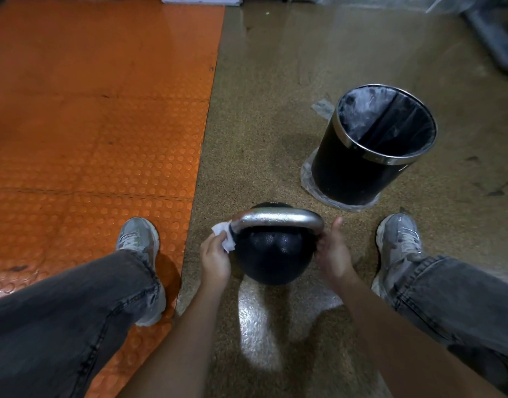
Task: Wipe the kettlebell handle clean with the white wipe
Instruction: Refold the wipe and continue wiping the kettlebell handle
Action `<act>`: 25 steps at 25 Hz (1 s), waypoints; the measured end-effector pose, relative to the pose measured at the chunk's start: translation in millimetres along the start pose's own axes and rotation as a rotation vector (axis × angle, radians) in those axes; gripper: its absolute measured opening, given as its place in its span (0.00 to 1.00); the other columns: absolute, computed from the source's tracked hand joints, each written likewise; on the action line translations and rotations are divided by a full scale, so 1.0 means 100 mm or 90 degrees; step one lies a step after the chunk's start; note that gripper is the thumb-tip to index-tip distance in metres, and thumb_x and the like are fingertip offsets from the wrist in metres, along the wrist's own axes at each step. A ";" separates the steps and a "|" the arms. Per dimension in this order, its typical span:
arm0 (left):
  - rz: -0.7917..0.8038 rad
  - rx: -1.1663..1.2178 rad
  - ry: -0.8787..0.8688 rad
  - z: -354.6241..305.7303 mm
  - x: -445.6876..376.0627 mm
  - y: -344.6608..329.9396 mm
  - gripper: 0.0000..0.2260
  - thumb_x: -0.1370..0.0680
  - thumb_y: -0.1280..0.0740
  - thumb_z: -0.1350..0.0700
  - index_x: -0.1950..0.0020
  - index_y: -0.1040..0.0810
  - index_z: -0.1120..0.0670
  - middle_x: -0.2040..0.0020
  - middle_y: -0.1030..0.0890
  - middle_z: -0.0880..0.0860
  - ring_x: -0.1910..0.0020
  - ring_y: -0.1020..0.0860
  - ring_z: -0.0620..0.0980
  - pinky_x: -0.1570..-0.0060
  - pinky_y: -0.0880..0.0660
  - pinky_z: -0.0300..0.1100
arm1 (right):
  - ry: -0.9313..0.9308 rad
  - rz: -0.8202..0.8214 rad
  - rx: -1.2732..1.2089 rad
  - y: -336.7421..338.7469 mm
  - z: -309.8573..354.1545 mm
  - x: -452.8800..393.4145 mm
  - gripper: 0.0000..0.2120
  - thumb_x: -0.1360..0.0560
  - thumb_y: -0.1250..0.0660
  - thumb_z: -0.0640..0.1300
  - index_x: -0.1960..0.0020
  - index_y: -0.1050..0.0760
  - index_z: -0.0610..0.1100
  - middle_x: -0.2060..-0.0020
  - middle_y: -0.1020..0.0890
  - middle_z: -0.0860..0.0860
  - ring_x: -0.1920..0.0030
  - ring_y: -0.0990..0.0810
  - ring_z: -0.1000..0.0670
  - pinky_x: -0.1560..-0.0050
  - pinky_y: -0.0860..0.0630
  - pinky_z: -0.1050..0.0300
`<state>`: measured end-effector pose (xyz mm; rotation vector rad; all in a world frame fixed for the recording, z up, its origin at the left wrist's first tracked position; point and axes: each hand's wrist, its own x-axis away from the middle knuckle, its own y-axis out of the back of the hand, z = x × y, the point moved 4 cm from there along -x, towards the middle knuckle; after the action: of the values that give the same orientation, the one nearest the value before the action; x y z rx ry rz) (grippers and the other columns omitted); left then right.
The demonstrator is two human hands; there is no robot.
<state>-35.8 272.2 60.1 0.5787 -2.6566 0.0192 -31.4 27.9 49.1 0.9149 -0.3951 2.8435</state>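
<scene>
Speckled floor [275, 124]: left hand [215, 261] presses wipe [224, 235] against kettlebell handle [278, 219].

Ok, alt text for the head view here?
The left hand presses a white wipe to the left end of a kettlebell handle while the right hand grips its right end; a lined black bin stands beyond.

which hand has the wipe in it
The left hand: it pinches the white wipe against the left end of the kettlebell handle. The right hand grips the handle's right end bare.
</scene>
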 end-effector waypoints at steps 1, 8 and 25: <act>0.005 0.023 -0.001 -0.01 -0.02 -0.02 0.09 0.21 0.38 0.58 0.60 0.25 0.54 0.65 0.27 0.44 0.69 0.26 0.35 0.60 0.31 0.38 | 0.002 0.001 -0.003 0.00 -0.01 -0.01 0.45 0.26 0.52 0.75 0.25 0.28 0.43 0.33 0.19 0.48 0.30 0.25 0.48 0.29 0.31 0.50; -0.106 0.035 -0.006 -0.06 0.34 -0.06 0.15 0.18 0.39 0.62 0.64 0.26 0.51 0.64 0.27 0.46 0.68 0.25 0.34 0.63 0.29 0.32 | 0.017 -0.015 -0.003 -0.02 -0.03 0.01 0.45 0.27 0.51 0.78 0.26 0.27 0.47 0.30 0.21 0.48 0.26 0.28 0.46 0.24 0.36 0.44; -0.150 -0.030 -0.006 -0.05 0.52 -0.21 0.14 0.18 0.40 0.54 0.61 0.24 0.57 0.65 0.23 0.51 0.64 0.26 0.52 0.57 0.29 0.51 | 0.045 -0.001 0.008 -0.04 -0.06 0.00 0.34 0.25 0.49 0.76 0.34 0.22 0.55 0.32 0.20 0.53 0.27 0.28 0.50 0.21 0.39 0.42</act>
<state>-68.1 233.1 84.5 0.8741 -2.5726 -0.1145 -34.5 33.4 45.0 0.8127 -0.3690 2.8697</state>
